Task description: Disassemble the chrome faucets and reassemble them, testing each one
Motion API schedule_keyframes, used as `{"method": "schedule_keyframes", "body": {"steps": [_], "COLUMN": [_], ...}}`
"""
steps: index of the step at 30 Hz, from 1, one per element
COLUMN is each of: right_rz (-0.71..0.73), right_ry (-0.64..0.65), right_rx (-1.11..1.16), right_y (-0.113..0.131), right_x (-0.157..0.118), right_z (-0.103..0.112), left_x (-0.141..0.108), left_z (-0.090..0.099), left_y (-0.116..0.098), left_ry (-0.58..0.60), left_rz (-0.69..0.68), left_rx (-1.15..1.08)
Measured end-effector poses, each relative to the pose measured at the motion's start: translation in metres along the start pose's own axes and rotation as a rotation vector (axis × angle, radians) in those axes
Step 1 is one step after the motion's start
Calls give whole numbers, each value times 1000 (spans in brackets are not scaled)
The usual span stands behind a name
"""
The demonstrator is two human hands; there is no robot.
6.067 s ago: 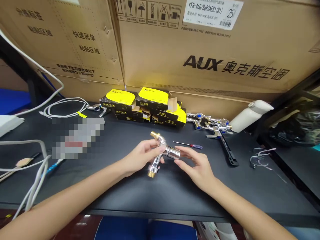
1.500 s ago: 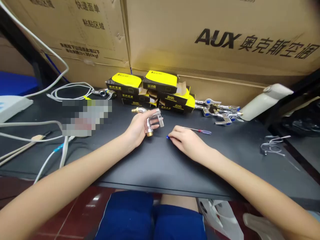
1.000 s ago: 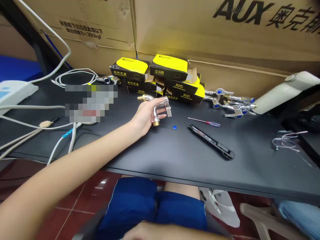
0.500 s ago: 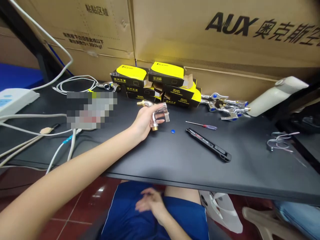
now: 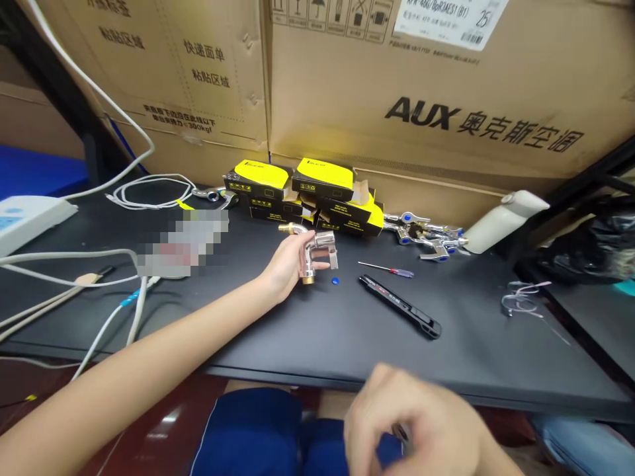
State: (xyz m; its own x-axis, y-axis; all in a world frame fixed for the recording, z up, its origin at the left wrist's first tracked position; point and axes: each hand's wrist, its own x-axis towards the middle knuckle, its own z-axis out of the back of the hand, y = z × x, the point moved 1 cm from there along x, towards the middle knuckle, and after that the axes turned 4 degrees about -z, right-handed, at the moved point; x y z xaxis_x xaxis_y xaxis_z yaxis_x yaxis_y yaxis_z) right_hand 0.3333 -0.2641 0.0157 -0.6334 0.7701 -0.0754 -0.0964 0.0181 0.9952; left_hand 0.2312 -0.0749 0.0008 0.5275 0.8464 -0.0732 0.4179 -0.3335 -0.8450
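My left hand (image 5: 289, 268) is shut around a chrome tap (image 5: 317, 252) with a brass threaded inlet and a brass-tipped spout, holding it just above the black table top (image 5: 278, 330). Blurred by motion, my right hand (image 5: 411, 423) hangs low in view near the table's front edge, its fingers curled. It touches nothing on the table, and I cannot tell whether it holds anything. Just right of the tap lies a small blue cap (image 5: 335, 281).
A red-handled screwdriver (image 5: 387, 270), a long black tool (image 5: 399, 306), stacked yellow-and-black boxes (image 5: 307, 192) and several chrome taps (image 5: 421, 231) lie ahead. A white bottle (image 5: 503, 221) and thin wires (image 5: 518, 304) are at right; white cables (image 5: 99, 277) and a pixelated patch (image 5: 181, 244) at left.
My right hand has left the table and moved down and back to the bottom of the view, rising from my lap. My left hand keeps the tap. The view has tilted slightly upward.
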Motion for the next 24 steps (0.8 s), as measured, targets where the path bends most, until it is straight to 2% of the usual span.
{"method": "schedule_keyframes", "body": {"steps": [2, 3, 4, 6, 8, 11, 13, 17, 19, 21, 24], "right_rz": [-16, -32, -16, -103, -170, -162, -104, -40, -37, -36, -63], "right_ry": [-438, -552, -582, -483, -350, -208, -174, -186, -224, -309, -466], "right_rx": [17, 44, 96, 251, 426, 648, 761, 853, 779, 678, 584], "right_y": [14, 16, 14, 4, -10, -27, -31, -28, -27, -29, -35], "right_x": [3, 7, 14, 30, 42, 48, 47, 42, 41, 42, 45], "right_z": [37, 54, 70, 95, 111, 118, 115, 103, 97, 92, 85], "left_x": [-1, -2, -3, -5, -6, -7, -8, -11, -13, -14, -13], "left_z": [-2, -3, -4, -5, -6, -4, -1, 4, 4, 3, 2], "left_y": [0, 0, 1, 1, 3, 4, 3, -1, -2, -1, 0], "left_ry": [13, 18, 22, 23, 35, 76, 93, 153, 163, 167, 185], "left_rz": [-19, -30, -41, -71, -114, -234, -435, -1004, -1206, -1308, -1269], "left_rx": [1, 17, 39, 97, 158, 298, 490, 1119, 1380, 1532, 1596]}}
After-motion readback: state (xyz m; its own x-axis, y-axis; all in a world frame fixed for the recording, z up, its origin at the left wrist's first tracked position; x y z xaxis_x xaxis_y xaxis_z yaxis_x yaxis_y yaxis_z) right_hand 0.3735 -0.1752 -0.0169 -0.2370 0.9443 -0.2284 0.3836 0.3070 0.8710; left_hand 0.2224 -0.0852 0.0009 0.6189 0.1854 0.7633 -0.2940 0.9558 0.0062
